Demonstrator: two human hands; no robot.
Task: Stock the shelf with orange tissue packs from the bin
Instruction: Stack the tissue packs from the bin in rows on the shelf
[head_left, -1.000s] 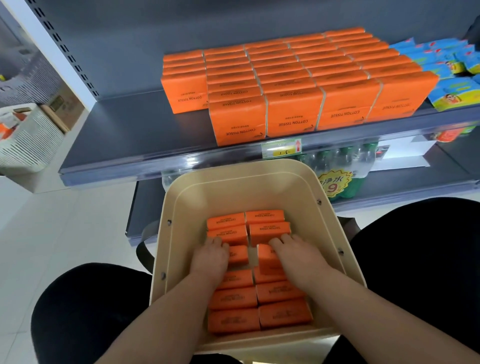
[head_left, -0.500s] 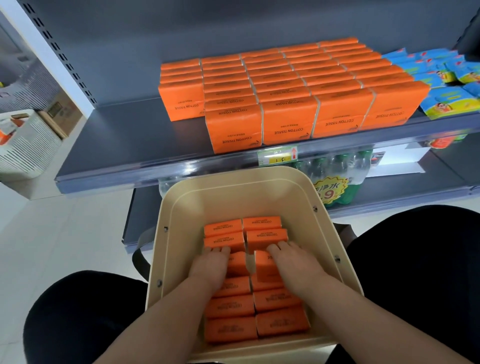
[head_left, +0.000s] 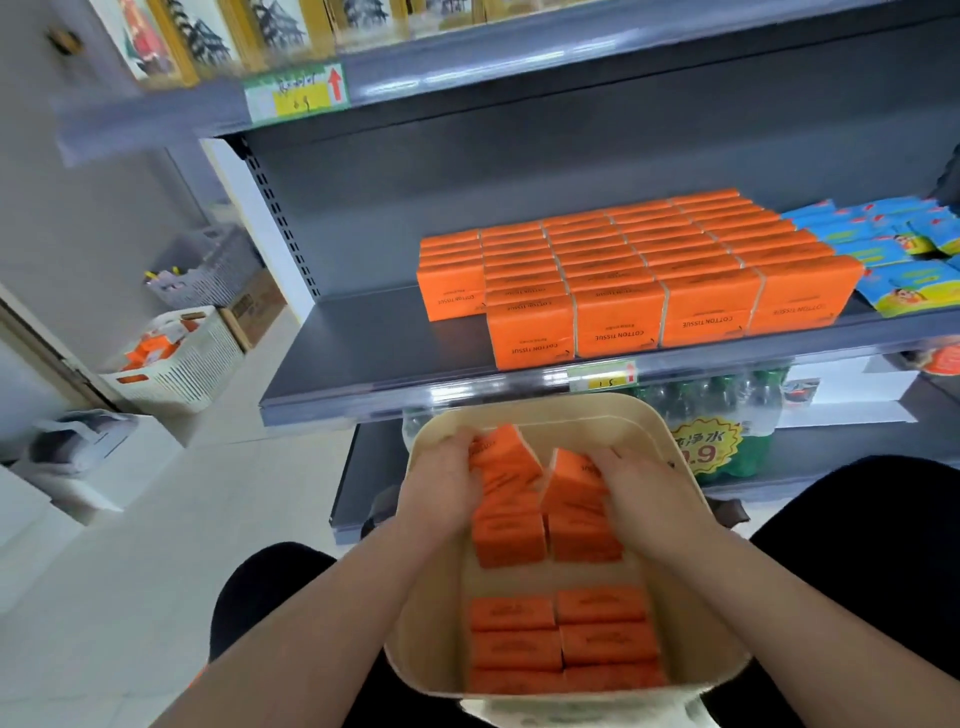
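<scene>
A beige bin (head_left: 670, 441) sits on my lap below the grey shelf (head_left: 374, 338). My left hand (head_left: 441, 488) grips a stack of orange tissue packs (head_left: 506, 499) lifted above the bin floor. My right hand (head_left: 639, 493) grips a second stack of orange packs (head_left: 576, 504) beside it. Several more orange packs (head_left: 561, 639) lie flat in the near part of the bin. Rows of stocked orange tissue packs (head_left: 649, 275) stand on the shelf's right half.
Blue snack packs (head_left: 904, 254) lie right of the orange rows. The shelf's left half is bare. Green water bottles (head_left: 727, 410) stand on the lower shelf behind the bin. A white basket (head_left: 192, 369) with orange items sits on the floor at left.
Both hands have closed round packs and raised two stacks out of the bin's middle, leaving a gap there. The camera has tilted up, showing the upper shelf.
</scene>
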